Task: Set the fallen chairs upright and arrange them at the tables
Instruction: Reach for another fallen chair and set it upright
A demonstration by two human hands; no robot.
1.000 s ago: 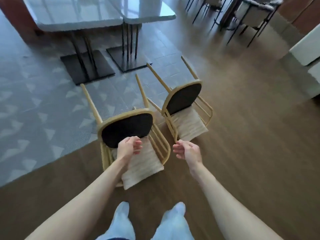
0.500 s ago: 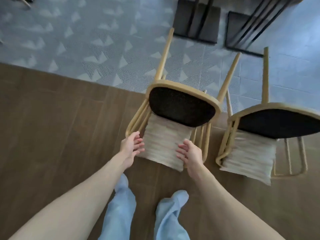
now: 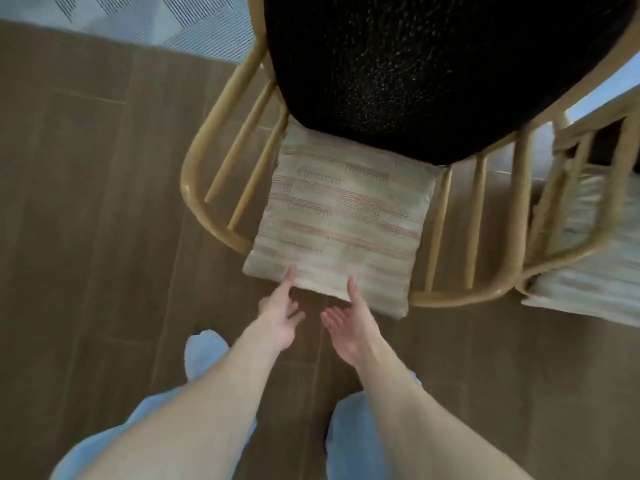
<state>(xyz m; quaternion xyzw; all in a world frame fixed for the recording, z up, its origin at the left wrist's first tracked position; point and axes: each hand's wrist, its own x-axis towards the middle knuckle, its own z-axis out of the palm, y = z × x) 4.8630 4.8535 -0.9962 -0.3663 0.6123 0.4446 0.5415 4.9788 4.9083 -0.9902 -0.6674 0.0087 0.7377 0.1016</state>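
A: Status on the chairs?

B: Both down. The near one, a tan bent-wood armchair with a black woven seat underside (image 3: 433,64), lies on its back on the brown wood-plank floor (image 3: 86,237). Seat bottom faces up at the person, and its curved spindle back rests on the planks.

A: Cushion?

B: Pale striped square cushion (image 3: 339,230) sits against the chair's back frame, between the spindle rows. Its near edge sticks out past the curved rail.

A: Hands?

B: Left hand (image 3: 282,317) reaches forward, fingers straight and spread, index tip touching the cushion's near edge by its left corner. Nothing gripped. Right hand (image 3: 346,323) is palm-up, fingers relaxed and extended, one fingertip at the same near edge, further right. Also holding nothing. The hands are close together, in front of the cushion's near edge.

A: Second chair?

B: Second tan wooden armchair (image 3: 571,216) is at the right, just beside the first, also tipped over, with its own pale cushion (image 3: 595,282) showing under the frame. Frames look near touching; can't tell if they do.

A: Floor layout?

B: Grey patterned carpet (image 3: 156,22) starts at the far left, past the plank edge. The near chair's seat end extends toward it. Person stands on the planks in light blue trousers (image 3: 356,441).
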